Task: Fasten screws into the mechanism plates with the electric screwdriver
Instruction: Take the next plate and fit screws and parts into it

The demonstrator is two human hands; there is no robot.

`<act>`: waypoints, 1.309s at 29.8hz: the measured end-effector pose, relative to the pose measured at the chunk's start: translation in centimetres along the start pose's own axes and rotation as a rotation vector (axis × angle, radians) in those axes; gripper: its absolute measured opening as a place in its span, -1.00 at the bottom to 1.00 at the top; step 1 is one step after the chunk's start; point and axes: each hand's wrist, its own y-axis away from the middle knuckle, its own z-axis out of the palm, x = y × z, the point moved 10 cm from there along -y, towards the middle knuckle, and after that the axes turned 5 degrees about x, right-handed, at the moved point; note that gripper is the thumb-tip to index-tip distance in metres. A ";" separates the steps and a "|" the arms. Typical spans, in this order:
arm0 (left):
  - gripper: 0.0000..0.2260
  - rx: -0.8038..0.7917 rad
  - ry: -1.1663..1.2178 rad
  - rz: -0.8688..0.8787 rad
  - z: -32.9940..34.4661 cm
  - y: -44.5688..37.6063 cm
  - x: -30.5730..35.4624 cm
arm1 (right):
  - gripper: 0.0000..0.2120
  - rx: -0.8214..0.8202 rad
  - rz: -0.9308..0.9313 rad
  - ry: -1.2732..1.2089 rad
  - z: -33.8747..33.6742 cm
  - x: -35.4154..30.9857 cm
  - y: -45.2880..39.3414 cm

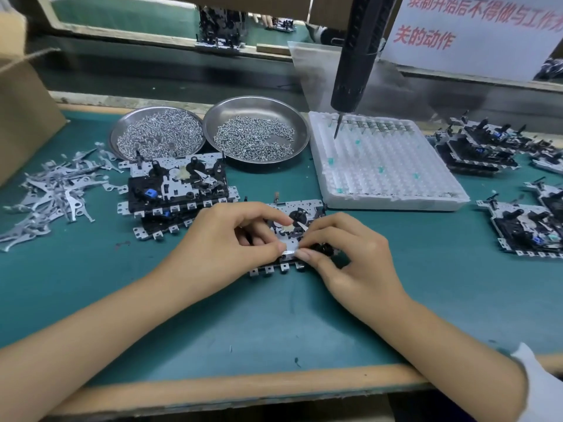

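Green-topped workbench (pixel 213 330) with wooden edge, cardboard box (pixel 21 117) at left, white notice (pixel 475 35) behind

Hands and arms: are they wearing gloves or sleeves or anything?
No gloves, rings or watch. The left hand and right hand are bare, and so are both forearms. Only a white sleeve edge shows, high on the right arm.

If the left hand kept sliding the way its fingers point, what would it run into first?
Probably the right hand's fingertips: the left hand points right across the mechanism plate, and both pinch the same small metal piece.
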 end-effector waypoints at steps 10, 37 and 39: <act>-0.80 -0.003 -0.047 0.044 0.0 0.1 -0.2 | -0.82 0.044 0.255 -0.211 -0.4 2.2 -0.2; -0.73 0.209 -0.641 -0.365 -16.7 -10.1 -7.3 | -0.68 -0.338 0.217 0.362 8.5 5.2 -13.3; -0.80 0.230 -0.650 -0.368 -16.7 -10.4 -7.3 | -0.77 -0.359 0.269 0.388 8.7 6.0 -13.7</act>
